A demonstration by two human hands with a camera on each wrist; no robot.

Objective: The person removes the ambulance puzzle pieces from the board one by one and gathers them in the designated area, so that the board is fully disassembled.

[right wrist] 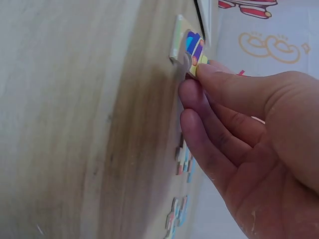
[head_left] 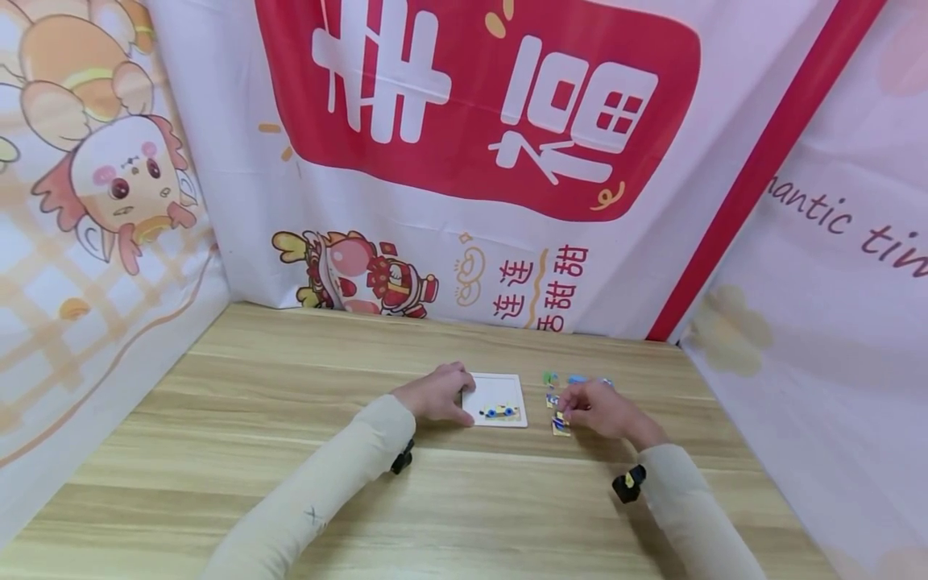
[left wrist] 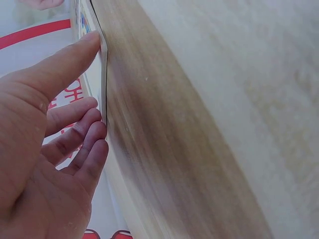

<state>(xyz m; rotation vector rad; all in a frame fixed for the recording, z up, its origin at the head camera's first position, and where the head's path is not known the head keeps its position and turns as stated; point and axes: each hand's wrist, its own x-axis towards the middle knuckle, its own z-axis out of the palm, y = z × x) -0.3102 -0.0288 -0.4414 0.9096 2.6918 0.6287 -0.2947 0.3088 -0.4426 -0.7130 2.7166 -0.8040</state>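
The left hand (head_left: 438,393) steadies the puzzle tray (head_left: 497,399) on the surface (head_left: 290,419), fingers straight against its left edge. Right of the tray, the right hand (head_left: 598,408) pinches a puzzle piece (right wrist: 193,50). It looks like pickup; next comes placing it in the tray.

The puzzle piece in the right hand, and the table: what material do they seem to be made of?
Puzzle piece: probably cardboard or thin wood, with a glossy colour print; its pale edge shows some thickness. Table: wood or wood-look laminate, matte, with light grain lines running across.

On the table (head_left: 290,403), loose puzzle pieces (head_left: 558,403) lie right of the puzzle board (head_left: 496,400).
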